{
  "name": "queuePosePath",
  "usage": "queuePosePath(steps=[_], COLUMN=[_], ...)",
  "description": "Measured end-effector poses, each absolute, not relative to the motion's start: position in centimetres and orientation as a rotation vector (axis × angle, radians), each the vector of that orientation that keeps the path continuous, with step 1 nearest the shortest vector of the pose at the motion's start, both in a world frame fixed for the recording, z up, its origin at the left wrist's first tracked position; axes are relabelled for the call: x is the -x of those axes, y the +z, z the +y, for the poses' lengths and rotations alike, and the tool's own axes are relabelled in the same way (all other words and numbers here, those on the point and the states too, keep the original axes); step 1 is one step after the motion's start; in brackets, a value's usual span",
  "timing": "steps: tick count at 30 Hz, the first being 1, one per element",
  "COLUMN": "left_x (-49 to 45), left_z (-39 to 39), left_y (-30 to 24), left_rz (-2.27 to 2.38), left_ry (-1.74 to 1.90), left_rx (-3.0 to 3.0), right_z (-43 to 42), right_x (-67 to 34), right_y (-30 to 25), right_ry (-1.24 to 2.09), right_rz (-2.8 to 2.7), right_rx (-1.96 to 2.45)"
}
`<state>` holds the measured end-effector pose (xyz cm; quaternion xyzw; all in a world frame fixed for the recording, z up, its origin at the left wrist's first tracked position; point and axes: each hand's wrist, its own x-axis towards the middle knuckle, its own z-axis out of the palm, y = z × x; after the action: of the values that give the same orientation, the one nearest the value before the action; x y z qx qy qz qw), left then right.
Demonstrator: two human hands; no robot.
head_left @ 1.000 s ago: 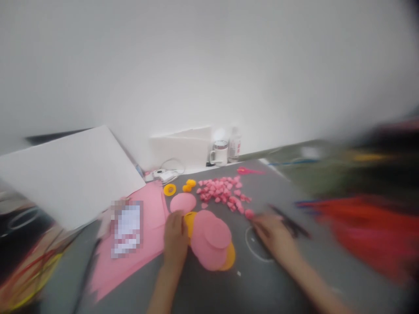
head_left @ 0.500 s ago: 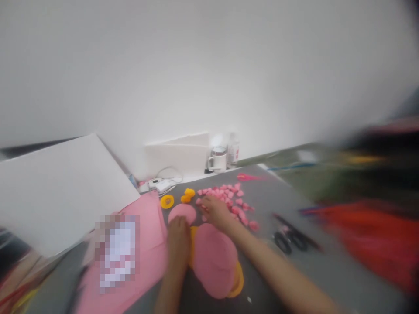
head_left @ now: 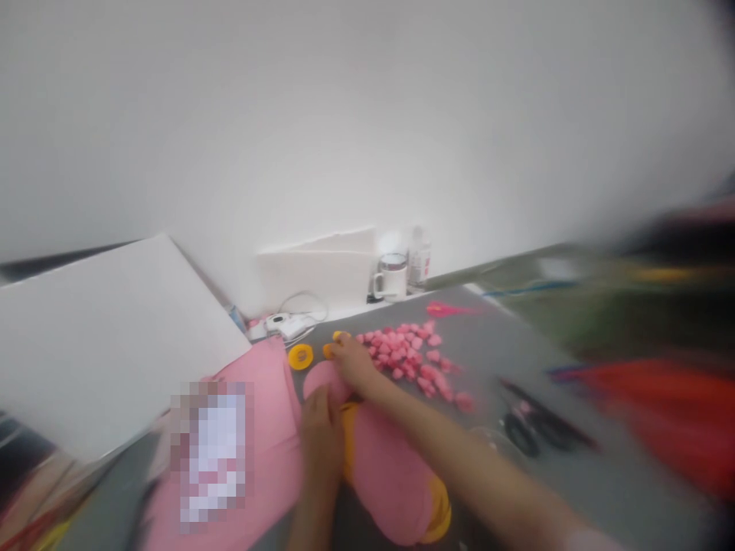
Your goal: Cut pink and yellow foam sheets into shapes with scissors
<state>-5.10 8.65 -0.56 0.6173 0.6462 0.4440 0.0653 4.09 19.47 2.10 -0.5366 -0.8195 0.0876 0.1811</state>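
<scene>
My left hand [head_left: 321,421] is closed at the near edge of a small pink round piece [head_left: 322,376], its fingertips on it. My right hand [head_left: 354,363] reaches over the far side of that piece, fingers bent and close together beside small yellow pieces [head_left: 338,337]. What it pinches, if anything, is hidden. A yellow ring-shaped disc [head_left: 300,357] lies to the left. Right of my right hand spreads a pile of small pink pieces [head_left: 402,348]. Larger pink oval sheets [head_left: 387,474] lie under my right forearm, over yellow sheets [head_left: 441,511].
Black-handled scissors [head_left: 525,432] lie to the right, and a pink pointed tool [head_left: 445,309] at the back. A white mug [head_left: 393,277] and a bottle [head_left: 421,256] stand by the wall. Pink sheets [head_left: 269,436], a white board [head_left: 115,344] and a white device with a cord [head_left: 290,327] are left.
My right hand has moved left, from the edge of the small pink pieces to the yellow pieces. My left hand stays at the pink round piece. The view has shifted slightly.
</scene>
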Motion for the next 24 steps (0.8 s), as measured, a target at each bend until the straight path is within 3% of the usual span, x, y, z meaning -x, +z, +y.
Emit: queuePosePath(steps=[15, 24], left_x=[4.8, 4.8], left_z=[8.1, 7.8], left_y=[1.3, 1.8], left_rz=[2.010, 1.981], left_ry=[1.627, 1.609], left_rx=[-1.472, -1.390], right_z=[17.0, 17.9], right_x=[-4.7, -3.5], right_y=[4.4, 4.3], right_ry=[0.456, 0.495], right_rz=[-2.255, -2.208], right_rx=[1.425, 1.446])
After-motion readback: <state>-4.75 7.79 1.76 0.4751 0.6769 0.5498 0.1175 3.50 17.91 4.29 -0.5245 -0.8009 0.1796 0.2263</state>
